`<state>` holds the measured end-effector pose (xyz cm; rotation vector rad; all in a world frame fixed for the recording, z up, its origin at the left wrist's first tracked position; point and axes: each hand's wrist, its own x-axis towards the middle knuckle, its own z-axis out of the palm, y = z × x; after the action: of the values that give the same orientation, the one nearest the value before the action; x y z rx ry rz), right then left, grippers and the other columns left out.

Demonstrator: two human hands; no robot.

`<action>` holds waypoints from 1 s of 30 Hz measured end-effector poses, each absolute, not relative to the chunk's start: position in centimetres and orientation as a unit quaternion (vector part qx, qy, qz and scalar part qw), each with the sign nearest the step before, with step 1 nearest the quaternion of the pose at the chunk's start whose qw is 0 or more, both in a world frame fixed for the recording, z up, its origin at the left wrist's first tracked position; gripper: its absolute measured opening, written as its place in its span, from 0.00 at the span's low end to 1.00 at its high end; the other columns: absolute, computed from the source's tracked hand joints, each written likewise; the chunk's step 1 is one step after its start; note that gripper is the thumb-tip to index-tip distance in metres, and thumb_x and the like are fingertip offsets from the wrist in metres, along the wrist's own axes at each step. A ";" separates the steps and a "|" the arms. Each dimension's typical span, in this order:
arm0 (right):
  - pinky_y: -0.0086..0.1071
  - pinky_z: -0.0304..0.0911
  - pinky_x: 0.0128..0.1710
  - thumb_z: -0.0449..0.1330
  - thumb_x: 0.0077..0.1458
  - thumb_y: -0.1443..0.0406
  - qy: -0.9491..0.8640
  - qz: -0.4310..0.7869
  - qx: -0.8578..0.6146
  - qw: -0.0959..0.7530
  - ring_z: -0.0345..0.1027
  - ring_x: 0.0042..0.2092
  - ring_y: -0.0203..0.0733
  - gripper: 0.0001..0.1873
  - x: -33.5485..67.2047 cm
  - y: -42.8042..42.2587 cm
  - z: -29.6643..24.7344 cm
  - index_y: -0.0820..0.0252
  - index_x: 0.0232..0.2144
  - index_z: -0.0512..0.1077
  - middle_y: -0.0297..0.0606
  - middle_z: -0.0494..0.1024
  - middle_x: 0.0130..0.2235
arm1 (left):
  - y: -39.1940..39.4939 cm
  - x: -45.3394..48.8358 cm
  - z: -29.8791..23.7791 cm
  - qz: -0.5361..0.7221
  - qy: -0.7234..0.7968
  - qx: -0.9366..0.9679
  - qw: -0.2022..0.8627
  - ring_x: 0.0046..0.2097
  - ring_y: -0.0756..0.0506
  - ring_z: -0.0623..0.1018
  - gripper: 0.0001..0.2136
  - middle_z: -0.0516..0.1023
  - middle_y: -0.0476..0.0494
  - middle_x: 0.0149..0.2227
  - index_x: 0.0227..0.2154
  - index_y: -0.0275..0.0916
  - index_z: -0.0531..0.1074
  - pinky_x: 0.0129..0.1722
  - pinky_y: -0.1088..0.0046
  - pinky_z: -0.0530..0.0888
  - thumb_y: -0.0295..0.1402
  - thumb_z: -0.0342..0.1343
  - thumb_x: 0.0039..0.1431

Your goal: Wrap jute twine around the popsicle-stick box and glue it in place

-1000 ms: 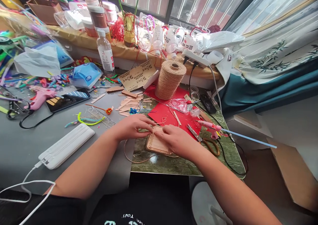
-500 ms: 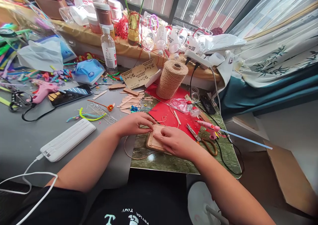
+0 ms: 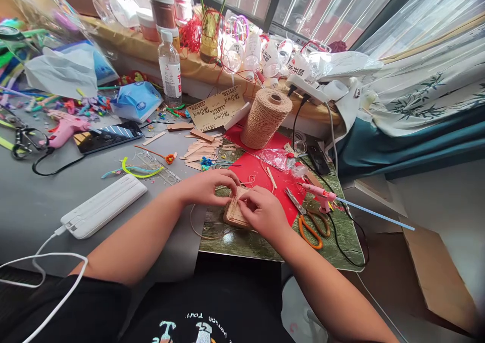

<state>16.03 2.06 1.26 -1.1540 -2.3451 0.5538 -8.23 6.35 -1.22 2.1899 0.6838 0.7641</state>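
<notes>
A small flat wooden piece (image 3: 237,215), built of pale sticks with twine along its edges, lies near the front of the green wood-patterned board. At its left far corner my left hand (image 3: 210,187) has thumb and fingers bent together around the jute twine; the exact pinch is partly hidden. My right hand (image 3: 265,212) is closed, thumb and forefinger meeting over the top of the wooden piece. A loose loop of jute twine (image 3: 195,227) curves out on the left. The big twine spool (image 3: 266,119) stands upright behind the hands.
Orange-handled scissors (image 3: 310,227) and a pink glue gun (image 3: 318,194) with a long glue stick lie right, beside a black cable. Red paper (image 3: 280,186) spreads beneath. A stick pile (image 3: 202,148), ruler (image 3: 161,168), white power bank (image 3: 104,206) and water bottle (image 3: 170,72) occupy the left and back.
My right hand has drawn back and turned more upright, baring more of the wooden piece and the scissors' handles. My left fingers have arched higher at the corner. The view has shifted slightly.
</notes>
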 end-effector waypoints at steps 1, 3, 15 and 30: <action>0.35 0.65 0.38 0.63 0.64 0.68 -0.849 0.203 -0.426 0.237 0.69 0.37 0.44 0.04 15.9 2.1 1.2 0.56 0.35 0.78 0.37 0.75 0.32 | 6.3 -8.2 -1.2 0.296 0.266 0.846 0.356 0.53 0.42 0.80 0.07 0.79 0.39 0.52 0.41 0.42 0.81 0.57 0.64 0.74 0.33 0.63 0.61; 0.34 0.64 0.37 0.63 0.63 0.68 -0.844 0.206 -0.432 0.243 0.70 0.37 0.43 0.04 15.9 2.2 1.2 0.56 0.35 0.78 0.37 0.75 0.33 | 6.3 -8.2 -1.1 0.297 0.265 0.845 0.358 0.53 0.42 0.79 0.07 0.79 0.39 0.52 0.41 0.42 0.81 0.57 0.63 0.74 0.32 0.63 0.60; 0.35 0.66 0.40 0.65 0.63 0.68 -0.856 0.238 -0.404 0.219 0.71 0.37 0.43 0.04 16.3 2.4 1.6 0.56 0.35 0.80 0.37 0.76 0.33 | 6.5 -8.5 -1.4 0.277 0.258 0.840 0.390 0.56 0.41 0.78 0.08 0.77 0.39 0.55 0.41 0.42 0.80 0.59 0.61 0.72 0.34 0.66 0.59; 0.45 0.68 0.47 0.61 0.67 0.66 -0.888 0.164 -0.373 0.213 0.71 0.45 0.49 0.08 17.9 1.0 1.7 0.55 0.46 0.79 0.43 0.80 0.42 | 6.4 -8.4 -1.5 0.293 0.266 0.844 0.362 0.55 0.41 0.78 0.07 0.79 0.40 0.52 0.43 0.43 0.79 0.58 0.61 0.74 0.32 0.62 0.63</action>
<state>17.90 1.00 1.66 -1.0348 -2.4647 0.4539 -8.44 6.43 -1.51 2.1743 0.6844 0.7552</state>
